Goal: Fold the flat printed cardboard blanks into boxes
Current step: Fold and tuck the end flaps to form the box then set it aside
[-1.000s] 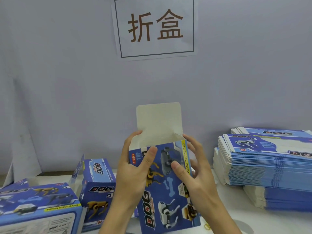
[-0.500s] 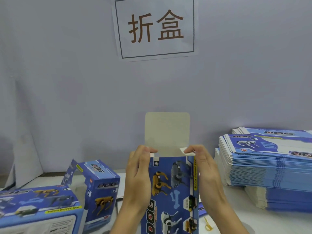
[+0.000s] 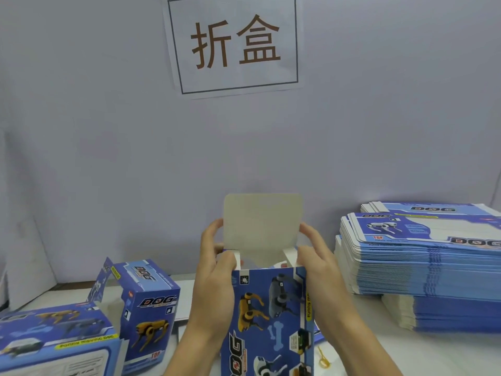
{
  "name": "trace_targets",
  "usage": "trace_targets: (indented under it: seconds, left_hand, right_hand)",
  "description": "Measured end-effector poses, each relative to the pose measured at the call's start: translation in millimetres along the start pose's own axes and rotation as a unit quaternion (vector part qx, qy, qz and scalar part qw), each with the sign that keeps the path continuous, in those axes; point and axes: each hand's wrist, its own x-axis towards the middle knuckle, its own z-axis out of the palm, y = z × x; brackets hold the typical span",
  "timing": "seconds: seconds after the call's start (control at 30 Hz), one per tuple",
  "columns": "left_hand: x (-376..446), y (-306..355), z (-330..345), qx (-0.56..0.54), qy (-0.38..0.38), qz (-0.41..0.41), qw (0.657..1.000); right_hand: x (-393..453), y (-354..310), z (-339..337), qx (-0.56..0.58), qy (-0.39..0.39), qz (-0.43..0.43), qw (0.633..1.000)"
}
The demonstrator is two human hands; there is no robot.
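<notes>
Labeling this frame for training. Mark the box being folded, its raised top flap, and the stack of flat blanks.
box being folded (image 3: 267,316), head view, on its printed front panel.
raised top flap (image 3: 262,221), head view, on its plain inner face.
stack of flat blanks (image 3: 423,264), head view, on the layered front edges.

Blue printed cardboard boxes and flat blanks sitting on a white table (image 3: 447,356)

A blue dog-printed cardboard box (image 3: 268,318) is standing upright near the table's front edge, its plain grey top flap (image 3: 262,223) pointing straight up and two small side tabs folding inward at the open mouth. A tall stack of flat blue printed cardboard blanks (image 3: 423,270) is lying along the table's right edge. An upright folded blue box (image 3: 147,313) with its lid flap open is standing toward the left, and a larger blue box lying on its side (image 3: 54,343) is occupying the front left corner.
</notes>
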Motion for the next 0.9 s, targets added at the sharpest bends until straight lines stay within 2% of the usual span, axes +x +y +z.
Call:
trace_targets:
  seconds: [0.13, 0.23, 0.37, 0.47, 0.57, 0.63, 0.73, 0.8, 0.87, 0.9]
  left_hand:
    - [-5, -5, -3, -0.027, 0.062, 0.041, 0.997]
    - [-8, -11, -6, -0.105, 0.106, 0.005, 0.989]
    - [-4, -16, -7, -0.077, 0.123, -0.023, 0.989]
    - [-1, -18, -7, -0.040, 0.119, -0.011, 0.992]
    - [1, -14, -9, -0.075, 0.117, -0.054, 0.989]
    - [2, -10, -11, -0.099, 0.098, -0.076, 0.987]
    - [3, -4, -16, -0.122, 0.025, -0.089, 0.988]
    - [6, 2, -22, -0.085, -0.024, -0.096, 0.991]
    - [9, 7, -27, -0.030, -0.043, -0.098, 0.994]
    - [10, 8, -29, -0.021, -0.039, -0.095, 0.995]
  right_hand:
    - [0, 12, -2, -0.005, 0.006, -0.052, 0.999]
    - [-4, 21, -1, 0.067, 0.007, -0.039, 0.997]
    - [-4, 26, 0, 0.058, 0.042, -0.048, 0.996]
    - [-7, 23, -2, 0.040, -0.013, -0.054, 0.998]
    - [-3, 16, -11, 0.001, -0.107, -0.050, 0.993]
    - [-1, 14, -16, -0.023, -0.123, -0.038, 0.991]
    - [-5, 12, -19, -0.048, -0.015, -0.068, 0.996]
    - [-3, 1, -24, 0.019, 0.033, -0.070, 0.997]
    - [7, -12, -33, 0.039, 0.013, -0.035, 0.999]
    - [6, -12, -46, 0.017, -0.053, -0.055, 0.997]
